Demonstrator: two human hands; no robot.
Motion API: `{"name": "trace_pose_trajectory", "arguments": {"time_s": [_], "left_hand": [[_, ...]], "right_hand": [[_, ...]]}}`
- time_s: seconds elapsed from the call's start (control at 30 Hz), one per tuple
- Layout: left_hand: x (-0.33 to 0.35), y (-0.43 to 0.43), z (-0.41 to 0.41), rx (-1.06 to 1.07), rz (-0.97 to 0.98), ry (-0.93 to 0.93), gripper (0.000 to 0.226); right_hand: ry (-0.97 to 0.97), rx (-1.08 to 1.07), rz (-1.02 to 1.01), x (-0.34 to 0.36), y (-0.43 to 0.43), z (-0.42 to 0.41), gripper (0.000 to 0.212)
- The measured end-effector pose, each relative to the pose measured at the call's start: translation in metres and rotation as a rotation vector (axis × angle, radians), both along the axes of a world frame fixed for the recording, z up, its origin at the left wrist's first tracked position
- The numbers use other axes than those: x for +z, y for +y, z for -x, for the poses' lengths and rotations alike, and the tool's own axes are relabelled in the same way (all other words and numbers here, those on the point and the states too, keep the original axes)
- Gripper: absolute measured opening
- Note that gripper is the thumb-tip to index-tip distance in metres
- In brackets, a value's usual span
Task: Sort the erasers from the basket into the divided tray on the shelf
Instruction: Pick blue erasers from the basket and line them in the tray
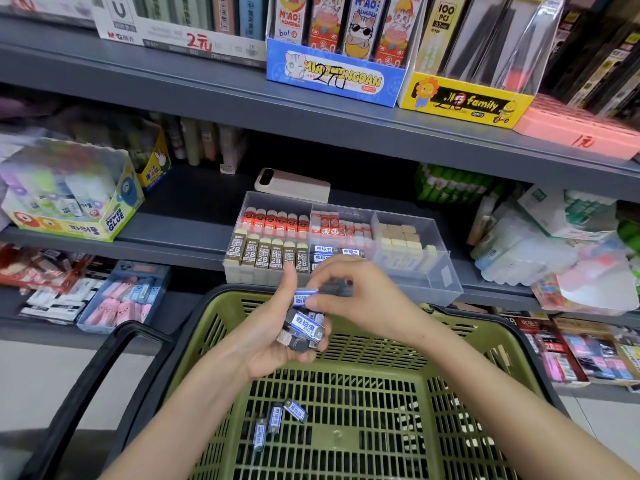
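- Grey shop shelf point(180, 223) straight ahead, display boxes point(76, 209) of stationery crowding it; clear divided tray point(433, 271) at its front edge, mostly filled in rows.
- Green mesh basket point(225, 327) directly below the tray, three loose erasers point(276, 418) lying on its floor toward the left.
- Left hand point(273, 344) palm up over the basket, fingers curled round a small stack of erasers point(307, 323), dark with blue-and-white sleeves.
- Right hand point(356, 296) just above, thumb and fingertips pinching one sleeved eraser point(304, 295) at the top of that stack; lifted free or touching the rest, hard to tell, fingers covering the join.
- Handling, by judgement: light, small, firm blocks with slight give; paper sleeves smooth, liable to slip against each other. Best taken across the long sides, over the sleeve, not by a bare end.
- Matching blue-label compartment point(332, 252) in the tray's front row, middle, just beyond the right hand's knuckles; partly filled, room left.
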State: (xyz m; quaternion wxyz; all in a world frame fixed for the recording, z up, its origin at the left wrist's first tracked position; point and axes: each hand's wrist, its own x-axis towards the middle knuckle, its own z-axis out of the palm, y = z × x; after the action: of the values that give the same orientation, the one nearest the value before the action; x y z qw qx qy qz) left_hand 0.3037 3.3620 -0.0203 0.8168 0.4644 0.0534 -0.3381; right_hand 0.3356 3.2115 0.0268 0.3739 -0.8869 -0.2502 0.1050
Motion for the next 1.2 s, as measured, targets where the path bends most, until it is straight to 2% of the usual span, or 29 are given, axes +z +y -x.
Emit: {"name": "trace_pose_trajectory", "arguments": {"time_s": [0.07,0.13,0.2,0.3,0.37,0.47,0.67,0.83,0.97,1.03,1.1,1.2], "left_hand": [[-0.001,0.001,-0.001,-0.011,-0.005,-0.022,0.076],[-0.003,0.002,-0.002,-0.017,-0.005,-0.036,0.081],[-0.005,0.004,-0.003,-0.016,0.001,-0.040,0.081],[-0.006,0.005,-0.004,-0.011,0.005,-0.041,0.081],[-0.006,0.005,-0.004,-0.005,0.007,-0.040,0.080],[-0.006,0.006,-0.005,0.007,0.018,-0.037,0.079],[-0.007,0.010,-0.006,0.036,0.041,-0.023,0.080],[-0.007,0.010,-0.006,0.051,0.051,-0.010,0.080],[-0.007,0.010,-0.007,0.077,0.053,0.004,0.080],[-0.008,0.010,-0.007,0.104,0.049,0.005,0.078],[-0.007,0.009,-0.007,0.135,0.053,-0.002,0.077],[-0.006,0.007,-0.007,0.195,0.057,-0.011,0.075]], "right_hand": [[0.076,-0.046,-0.131,0.006,-0.010,-0.006,0.012],[0.070,-0.168,-0.243,0.017,-0.030,-0.022,0.015],[0.054,-0.278,-0.238,0.029,-0.051,-0.041,0.018],[0.021,-0.281,0.048,0.036,-0.069,-0.064,0.028],[-0.001,-0.201,0.234,0.037,-0.070,-0.075,0.025],[-0.019,-0.097,0.354,0.035,-0.061,-0.084,0.017],[-0.094,-0.027,0.578,0.017,-0.053,-0.082,0.022],[-0.435,0.010,0.840,0.009,-0.052,-0.079,0.024],[-0.510,0.047,0.942,0.003,-0.054,-0.077,0.025],[-0.615,0.030,1.001,0.004,-0.051,-0.070,0.032],[-0.702,-0.024,0.849,0.008,-0.043,-0.056,0.034],[-0.496,0.016,0.367,0.017,-0.018,-0.020,0.035]]}}
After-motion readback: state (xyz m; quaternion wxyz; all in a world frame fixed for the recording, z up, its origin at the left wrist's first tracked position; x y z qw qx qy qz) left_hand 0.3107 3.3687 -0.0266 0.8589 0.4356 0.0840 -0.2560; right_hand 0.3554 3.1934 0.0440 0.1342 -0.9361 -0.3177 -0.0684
